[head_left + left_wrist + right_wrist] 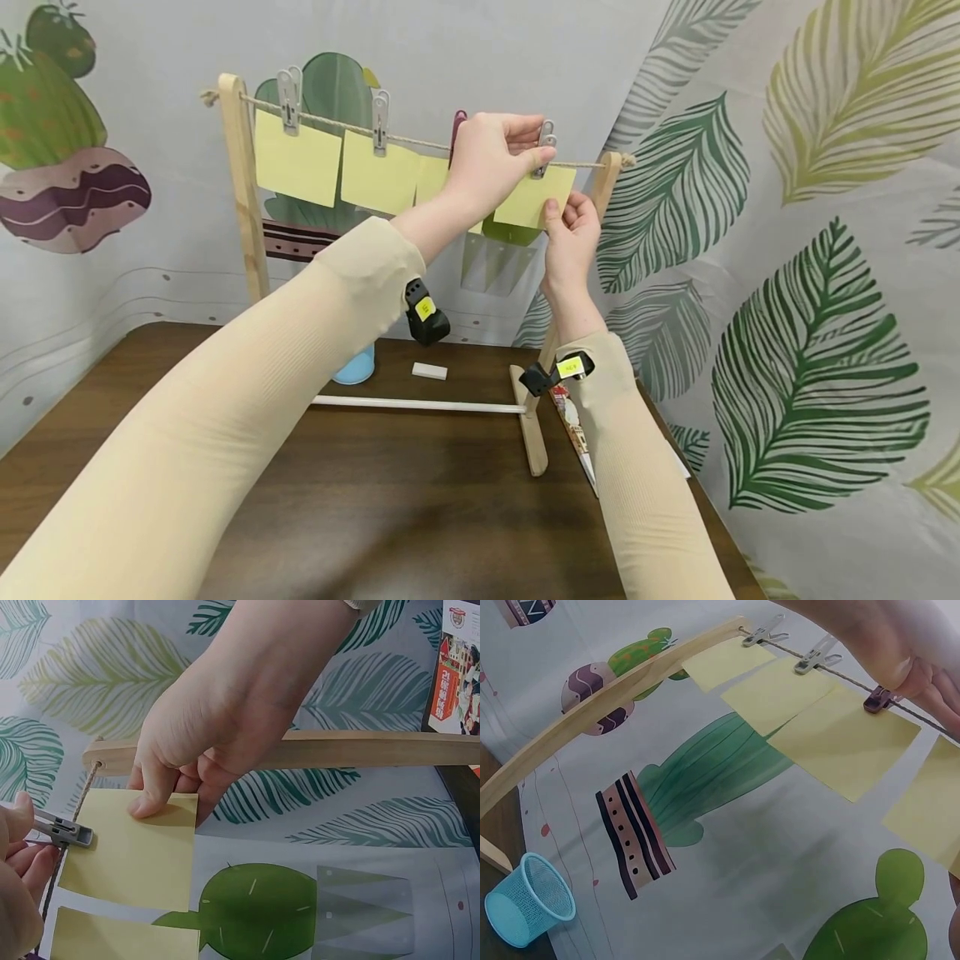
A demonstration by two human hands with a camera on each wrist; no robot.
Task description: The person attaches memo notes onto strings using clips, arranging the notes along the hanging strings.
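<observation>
A yellow sticky note [532,200] hangs at the right end of a thin rope [588,165], under a grey clothespin [71,831]. My left hand [483,162] pinches that clothespin's handles between thumb and fingers. At the note's lower right corner, my right hand [572,250] holds the paper, its thumb flat on the front. Further left on the rope, grey clothespins [380,121] hold two more notes [296,158], and a dark red clothespin [880,700] holds another note [847,746]. In the head view, my left hand partly covers that note.
The rope runs between two posts of a wooden stand [243,192], joined low down by a white bar [420,405]. Behind it on the brown table [420,500] are a blue mesh cup [529,900] and a white block [430,371]. A printed package [573,425] lies beside the right foot.
</observation>
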